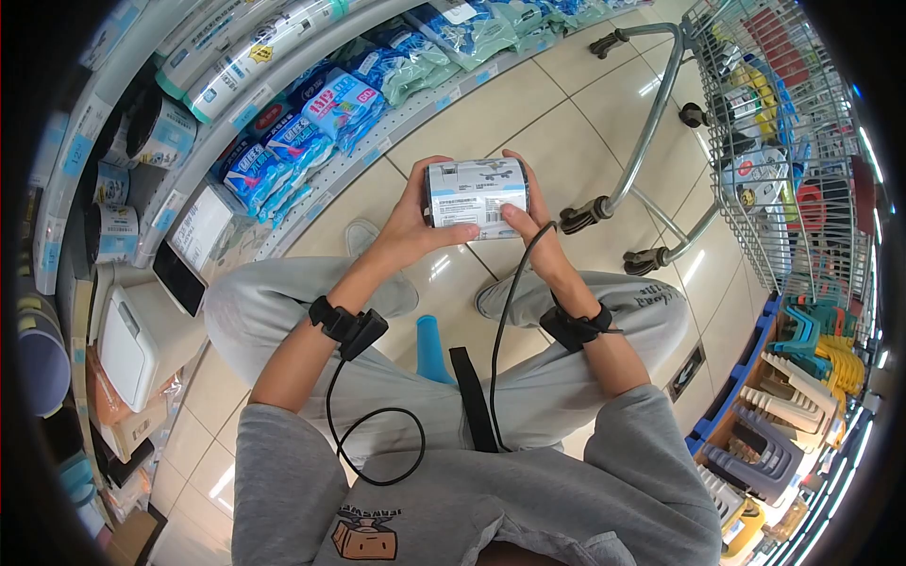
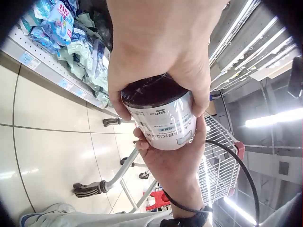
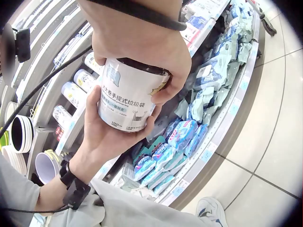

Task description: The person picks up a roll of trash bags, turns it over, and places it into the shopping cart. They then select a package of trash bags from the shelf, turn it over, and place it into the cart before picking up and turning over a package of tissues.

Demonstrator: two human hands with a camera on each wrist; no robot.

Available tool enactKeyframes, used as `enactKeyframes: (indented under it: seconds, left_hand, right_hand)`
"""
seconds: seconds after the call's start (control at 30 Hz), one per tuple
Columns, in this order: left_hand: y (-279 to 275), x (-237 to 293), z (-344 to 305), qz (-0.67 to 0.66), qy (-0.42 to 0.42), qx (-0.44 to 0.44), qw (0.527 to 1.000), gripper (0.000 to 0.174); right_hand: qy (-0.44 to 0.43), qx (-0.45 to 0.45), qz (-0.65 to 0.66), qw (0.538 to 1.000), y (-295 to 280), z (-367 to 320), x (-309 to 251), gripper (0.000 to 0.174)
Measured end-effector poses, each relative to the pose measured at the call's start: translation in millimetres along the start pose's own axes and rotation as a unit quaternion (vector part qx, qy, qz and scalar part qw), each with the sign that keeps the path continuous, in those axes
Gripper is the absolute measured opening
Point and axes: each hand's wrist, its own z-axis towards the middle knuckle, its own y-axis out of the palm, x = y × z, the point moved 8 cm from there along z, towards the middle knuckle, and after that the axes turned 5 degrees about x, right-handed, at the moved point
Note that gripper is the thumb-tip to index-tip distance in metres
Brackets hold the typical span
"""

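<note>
A white cylindrical roll of bags [image 1: 475, 196] with a printed label and dark end is held sideways in front of me, above my knees. My left hand [image 1: 412, 223] grips its left end, thumb across the front. My right hand [image 1: 529, 220] grips its right end, fingers curled over the top. The left wrist view shows the roll [image 2: 163, 120] from its dark end, with the left hand [image 2: 156, 52] above and the right hand [image 2: 175, 165] below. In the right wrist view the roll [image 3: 125, 99] sits between the right hand [image 3: 137, 42] and the left hand [image 3: 102, 137].
A wire shopping cart [image 1: 783, 141] full of goods stands at the right on the tiled floor [image 1: 528, 113]. A low shelf [image 1: 415, 104] at the left carries blue packs [image 1: 311, 123] and similar rolls [image 1: 255, 47]. Coloured plastic items [image 1: 802, 377] fill the shelf at right.
</note>
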Motion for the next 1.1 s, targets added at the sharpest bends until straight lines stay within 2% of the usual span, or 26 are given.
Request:
enactKeyframes:
  seconds: [0.27, 0.3, 0.33, 0.37, 0.43, 0.47, 0.53, 0.57, 0.63, 0.67, 0.7, 0.73, 0.8, 0.83, 0.93, 1.03, 1.1]
  left_hand:
    - [1.0, 0.6, -1.8, 0.022, 0.016, -0.012, 1.000, 0.085]
    - [-1.4, -6.8, 0.9, -0.059, -0.023, 0.009, 0.998, 0.082]
    - [-3.8, -14.3, 2.2, -0.139, -0.062, 0.030, 0.988, 0.079]
    - [-6.1, -15.4, 2.1, -0.139, -0.062, 0.029, 0.988, 0.079]
    - [2.4, -13.7, -3.9, -0.265, -0.179, 0.011, 0.947, 0.077]
    - [-1.2, -11.9, -2.9, -0.266, -0.178, 0.012, 0.947, 0.077]
    - [2.6, -16.5, -6.3, -0.216, -0.237, -0.062, 0.945, 0.077]
    - [3.0, -16.9, -6.8, -0.218, -0.236, -0.062, 0.945, 0.077]
    - [-6.5, -8.4, -2.0, -0.176, -0.152, 0.001, 0.973, 0.082]
    - [-4.4, -8.2, -2.3, -0.175, -0.151, -0.001, 0.973, 0.082]
    - [-8.8, 4.4, -0.9, -0.052, -0.061, 0.019, 0.997, 0.085]
    - [-10.7, 18.8, -2.5, 0.072, 0.030, 0.036, 0.996, 0.089]
    - [-8.0, 20.8, -6.5, 0.064, 0.032, 0.034, 0.997, 0.095]
    - [-5.8, 21.5, -7.7, 0.051, 0.034, 0.034, 0.998, 0.102]
    - [0.8, 18.4, -7.7, 0.042, 0.045, 0.012, 0.998, 0.103]
    - [8.9, 18.2, -7.2, 0.003, 0.007, 0.000, 1.000, 0.100]
    - [9.4, 16.3, -4.9, 0.011, 0.014, -0.003, 1.000, 0.098]
  right_hand:
    - [0.011, 0.001, 0.026, 1.000, 2.8, -1.0, -3.6, 0.079]
    - [0.011, 0.001, 0.026, 1.000, 4.4, -3.0, -3.0, 0.079]
    - [-0.033, -0.002, 0.015, 0.999, 7.1, -5.9, -8.4, 0.082]
    - [-0.077, -0.006, 0.005, 0.997, 8.7, -7.8, -13.5, 0.086]
    - [-0.104, -0.011, -0.039, 0.994, 4.8, -7.0, -10.2, 0.089]
    - [-0.130, -0.015, -0.083, 0.988, 3.9, -7.1, -10.7, 0.092]
    - [-0.107, -0.021, -0.054, 0.993, 5.2, -4.8, -13.2, 0.091]
    - [-0.083, -0.024, -0.024, 0.996, 5.4, -3.5, -12.2, 0.091]
    - [-0.076, -0.013, -0.003, 0.997, 4.0, -0.9, -12.5, 0.087]
    - [-0.069, -0.001, 0.022, 0.997, 1.8, 1.2, -11.8, 0.084]
    - [-0.071, 0.001, 0.025, 0.997, -0.2, 3.5, -7.2, 0.084]
    - [-0.020, 0.009, 0.036, 0.999, -3.0, 7.1, 9.0, 0.081]
    - [0.059, 0.022, 0.035, 0.997, -2.7, 4.0, 23.8, 0.078]
    - [0.058, 0.028, 0.038, 0.997, -2.3, 1.8, 17.9, 0.078]
    - [0.033, 0.016, -0.013, 0.999, 1.3, -1.6, -2.8, 0.077]
    - [0.004, 0.021, -0.018, 1.000, 1.1, -3.6, -11.8, 0.075]
    - [-0.007, 0.027, -0.015, 0.999, -0.8, -2.2, -12.8, 0.076]
